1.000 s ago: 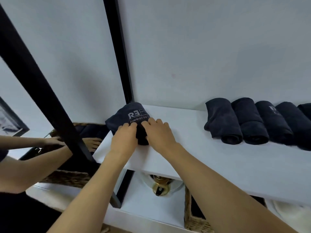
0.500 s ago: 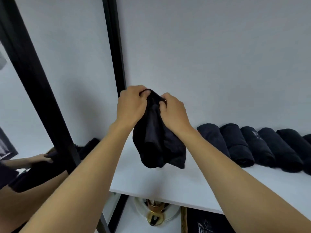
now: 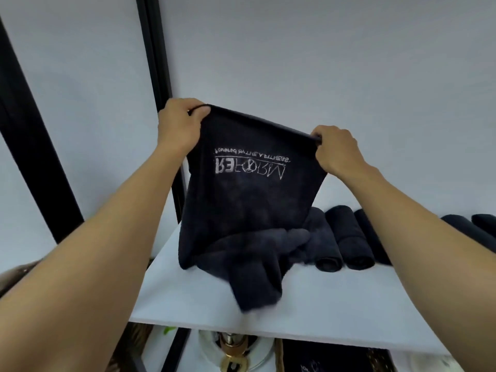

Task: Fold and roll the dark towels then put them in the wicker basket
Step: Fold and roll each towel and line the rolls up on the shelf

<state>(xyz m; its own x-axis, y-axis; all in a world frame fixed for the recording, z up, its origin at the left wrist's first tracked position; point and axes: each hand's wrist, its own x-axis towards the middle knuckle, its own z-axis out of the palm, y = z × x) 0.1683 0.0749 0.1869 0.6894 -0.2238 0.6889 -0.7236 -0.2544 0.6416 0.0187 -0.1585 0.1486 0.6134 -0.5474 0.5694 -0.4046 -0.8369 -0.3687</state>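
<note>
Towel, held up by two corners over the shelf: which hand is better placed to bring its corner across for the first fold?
Probably the right hand. Swinging its corner toward the left hand draws the towel away from the rolled towels, onto bare shelf.

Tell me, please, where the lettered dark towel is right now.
Head view, centre: the towel hangs from the left hand and right hand, its lower end bunched on the white shelf, left of the rolled towels.
</note>
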